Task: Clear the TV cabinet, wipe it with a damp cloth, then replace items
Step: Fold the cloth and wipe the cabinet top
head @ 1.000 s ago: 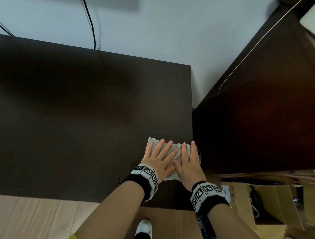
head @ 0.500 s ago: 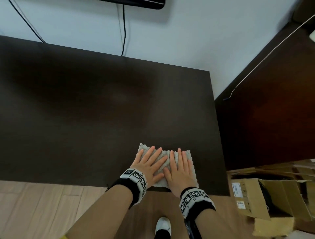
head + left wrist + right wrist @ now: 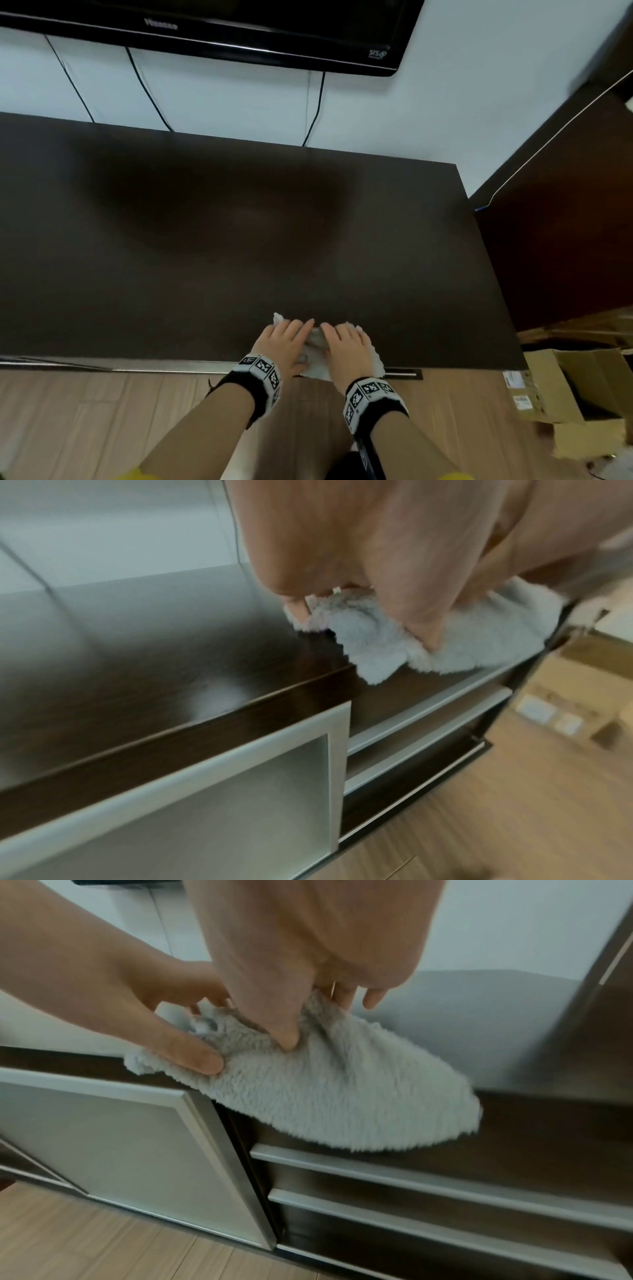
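Observation:
The dark brown TV cabinet top (image 3: 205, 240) is bare apart from a fluffy white cloth (image 3: 318, 368) at its front edge, right of centre. My left hand (image 3: 284, 342) and right hand (image 3: 346, 346) lie side by side on the cloth. They bunch it between them, and its near part hangs over the front edge. In the left wrist view my left hand (image 3: 363, 620) curls its thumb and fingers into the cloth (image 3: 462, 642). In the right wrist view my right hand (image 3: 315, 1020) digs its thumb into the cloth (image 3: 342, 1096).
A black TV (image 3: 239, 27) hangs on the wall above, with cables (image 3: 147, 89) running down behind the cabinet. Dark wooden furniture (image 3: 565, 257) stands at the right end. An open cardboard box (image 3: 582, 387) sits on the wooden floor. Drawer fronts (image 3: 445, 1191) lie below the cloth.
Both hands slid the cloth left along the front edge. Their flat fingers have curled, so the cloth went from spread out to bunched. My view tilted up and the TV came in.

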